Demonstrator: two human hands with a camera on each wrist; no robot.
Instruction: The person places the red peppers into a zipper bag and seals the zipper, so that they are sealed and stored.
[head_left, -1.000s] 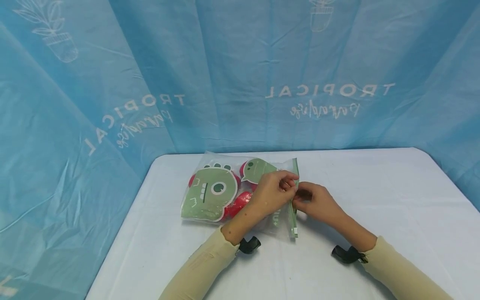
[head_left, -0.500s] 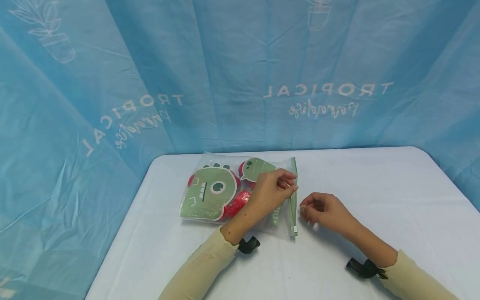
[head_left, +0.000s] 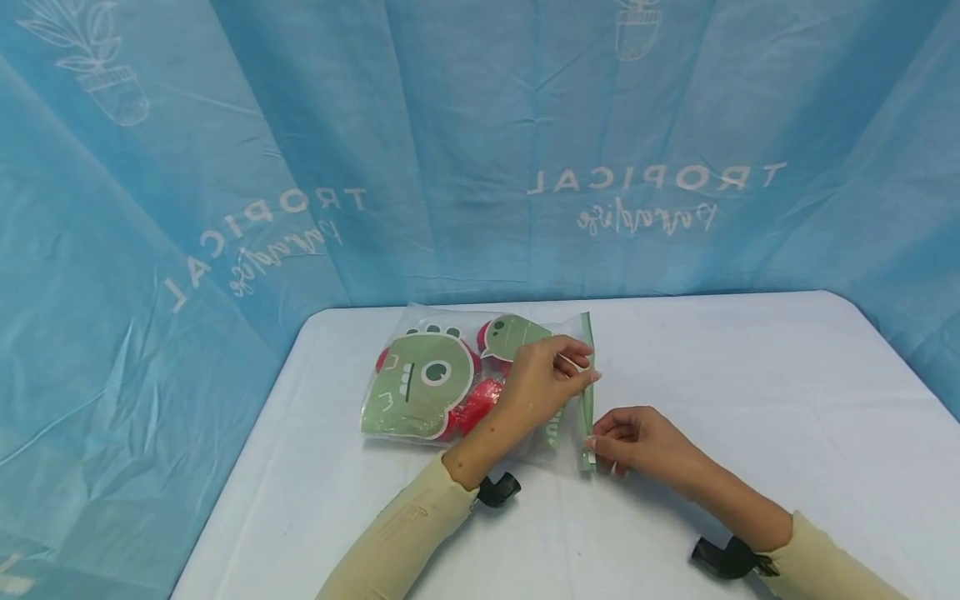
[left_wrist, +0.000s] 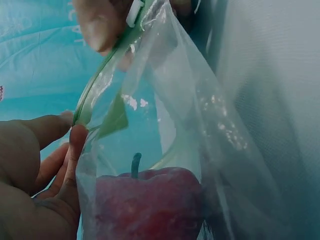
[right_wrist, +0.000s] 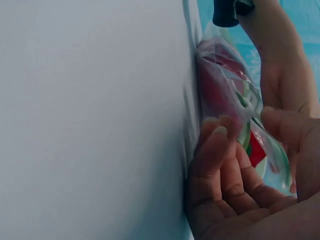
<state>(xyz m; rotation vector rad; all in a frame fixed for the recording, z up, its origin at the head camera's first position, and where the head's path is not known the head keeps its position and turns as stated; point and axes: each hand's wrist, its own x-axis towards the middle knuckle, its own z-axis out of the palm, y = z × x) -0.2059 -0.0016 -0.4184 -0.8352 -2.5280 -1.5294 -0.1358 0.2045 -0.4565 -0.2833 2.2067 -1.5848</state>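
Observation:
A clear zip bag (head_left: 420,387) with green cartoon print lies on the table, its green zip edge (head_left: 587,417) to the right. Inside show red rounded things, one with a dark stem like a red apple or bell pepper (left_wrist: 145,205). My left hand (head_left: 543,379) reaches over the bag and pinches the zip edge between thumb and forefinger. At the near end of that edge sits a white slider (left_wrist: 135,12). My right hand (head_left: 641,442) is right at the slider, thumb and curved fingers standing apart around the bag's corner in the right wrist view.
A white cloth covers the table (head_left: 750,367). Blue printed sheeting (head_left: 480,150) hangs behind it and along the sides. Each wrist wears a black camera mount, such as the left mount (head_left: 498,490) near the bag's lower edge.
My right hand came away from the middle of the zip edge, drew back to the right, then moved toward the slider at the near end. My left hand kept its pinch.

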